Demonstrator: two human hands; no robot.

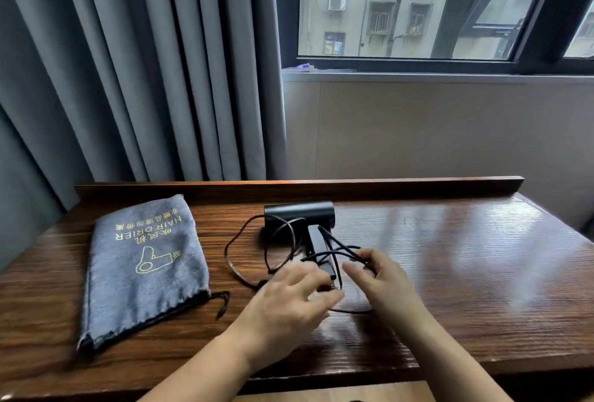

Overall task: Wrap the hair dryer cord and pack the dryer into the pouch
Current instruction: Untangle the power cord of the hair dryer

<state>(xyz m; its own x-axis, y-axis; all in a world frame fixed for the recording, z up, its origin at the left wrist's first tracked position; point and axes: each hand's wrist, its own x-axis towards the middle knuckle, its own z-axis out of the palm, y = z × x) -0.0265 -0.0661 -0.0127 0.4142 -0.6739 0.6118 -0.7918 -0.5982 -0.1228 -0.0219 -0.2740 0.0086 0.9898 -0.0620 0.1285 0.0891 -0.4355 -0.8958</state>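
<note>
The right hand (377, 276) pinches loops of the black cord (279, 241); the left hand (289, 299) closes on the hair dryer (299, 213) handle's end — dryer mid-table (482, 257), toward the back edge. Grey pouch (144, 270) lies flat near the left edge.

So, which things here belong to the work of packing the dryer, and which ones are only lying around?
Part of the job:
- hair dryer, lying on the table
- its cord, loose loops, some in the right hand
- left hand at the handle end
- grey pouch, flat, left of the dryer

Not part of it:
- curtain
- window
- small items on the sill, too blurred to name
</note>
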